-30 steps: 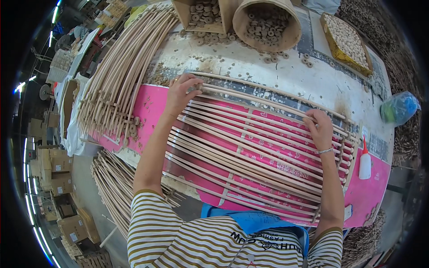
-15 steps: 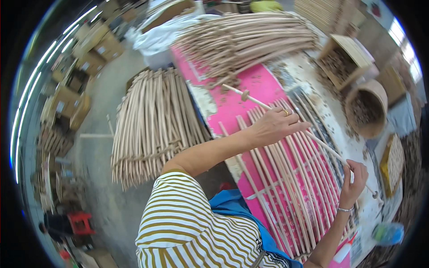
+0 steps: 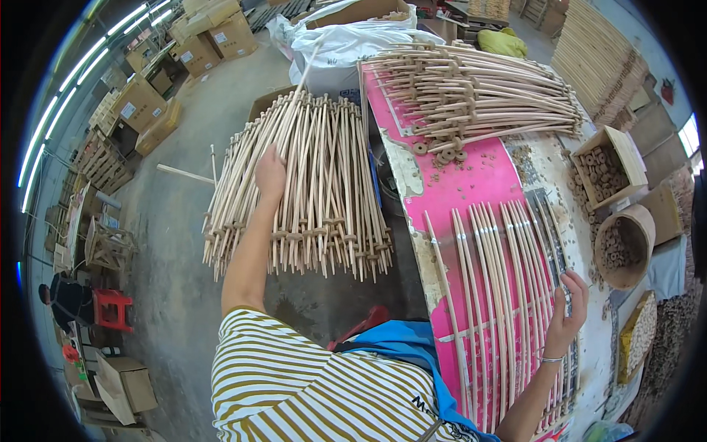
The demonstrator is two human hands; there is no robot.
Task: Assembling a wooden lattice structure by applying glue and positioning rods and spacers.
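Note:
My left hand (image 3: 269, 174) reaches out to a big stack of curved pale wooden rods with ring beads (image 3: 317, 184) lying beside the table, and rests on the rods; its fingers are hidden from me. My right hand (image 3: 571, 309) lies on a row of curved wooden rods (image 3: 501, 295) laid side by side on the pink table top (image 3: 471, 177), fingers curled over the outer rods at the right edge. A thin bracelet sits on that wrist.
Another heap of beaded rods (image 3: 479, 92) lies at the table's far end. A wooden box (image 3: 605, 166) and a round basket (image 3: 626, 247) hold wooden rings at the right. Cardboard boxes (image 3: 213, 37), white sacks (image 3: 346, 44) and a seated person (image 3: 66, 298) are around the floor.
The view has swung left. My left hand left the rods on the table and reached to the stack beside it. My right hand stays on the laid-out rods.

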